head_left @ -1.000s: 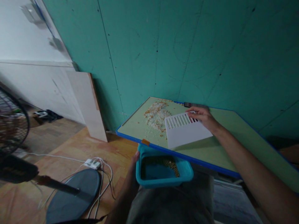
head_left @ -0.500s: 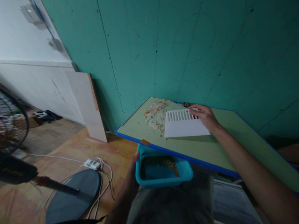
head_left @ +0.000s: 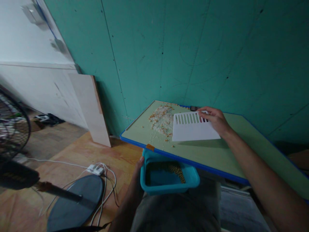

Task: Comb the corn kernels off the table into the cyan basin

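Note:
My right hand (head_left: 214, 120) grips the far right corner of a white slotted plastic board (head_left: 193, 130), fingers closed over its slotted end. The board is held slightly tilted over the pale green tabletop (head_left: 207, 151). Left of it lies a spread heap of white grains mixed with yellowish beans (head_left: 162, 120). Below the table's near edge, my left hand (head_left: 139, 166) clasps the left side of a turquoise plastic tub (head_left: 169, 190); only the thumb and part of the hand show. Beans (head_left: 178, 172) lie in the tub's right part.
A small dark object (head_left: 193, 108) sits at the table's back edge by the green wall (head_left: 145, 58). On the left stand a fan (head_left: 14, 129) with a round base (head_left: 77, 199), a power strip (head_left: 94, 169) with cables, and a leaning board (head_left: 90, 109).
My right hand has moved the slotted board slightly to the right, away from the heap. My left hand and the tub have stayed in place.

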The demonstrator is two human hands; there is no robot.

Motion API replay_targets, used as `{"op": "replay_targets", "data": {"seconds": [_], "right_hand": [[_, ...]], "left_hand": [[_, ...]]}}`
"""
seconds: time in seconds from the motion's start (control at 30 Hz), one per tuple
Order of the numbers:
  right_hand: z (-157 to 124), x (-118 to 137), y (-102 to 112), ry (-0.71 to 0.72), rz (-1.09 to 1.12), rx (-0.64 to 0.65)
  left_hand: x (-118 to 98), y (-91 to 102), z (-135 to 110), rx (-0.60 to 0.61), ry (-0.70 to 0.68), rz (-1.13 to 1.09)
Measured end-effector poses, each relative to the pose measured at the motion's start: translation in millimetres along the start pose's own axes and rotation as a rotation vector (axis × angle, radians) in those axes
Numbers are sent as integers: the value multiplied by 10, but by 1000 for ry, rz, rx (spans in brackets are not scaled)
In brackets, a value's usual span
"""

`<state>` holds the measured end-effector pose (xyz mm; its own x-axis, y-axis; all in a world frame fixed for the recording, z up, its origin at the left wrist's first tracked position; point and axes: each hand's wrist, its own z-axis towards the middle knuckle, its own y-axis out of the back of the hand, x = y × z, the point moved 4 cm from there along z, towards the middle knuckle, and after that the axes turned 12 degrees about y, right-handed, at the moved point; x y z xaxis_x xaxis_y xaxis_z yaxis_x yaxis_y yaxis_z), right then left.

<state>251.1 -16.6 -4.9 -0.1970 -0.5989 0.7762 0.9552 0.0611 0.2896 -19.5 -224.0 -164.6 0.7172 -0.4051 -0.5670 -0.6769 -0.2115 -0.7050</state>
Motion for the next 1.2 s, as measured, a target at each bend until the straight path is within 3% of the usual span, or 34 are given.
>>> {"op": "replay_targets", "data": {"seconds": [0.23, 0.63, 0.83, 0.97, 1.2], "right_hand": [[-33, -30, -66, -46, 77, 78], [-58, 145, -127, 9, 92, -104], [-228, 443, -518, 27, 170, 53], [-332, 490, -826, 11, 191, 200], [-432, 389, -956, -1, 166, 236]], "left_hand": [[-8, -1, 6, -35, -32, 12], [-11, -21, -17, 2, -8, -13], [-12, -75, -55, 52, 28, -63], [-39, -69, -65, 25, -19, -55], [-59, -29, -37, 24, -62, -31]]}}
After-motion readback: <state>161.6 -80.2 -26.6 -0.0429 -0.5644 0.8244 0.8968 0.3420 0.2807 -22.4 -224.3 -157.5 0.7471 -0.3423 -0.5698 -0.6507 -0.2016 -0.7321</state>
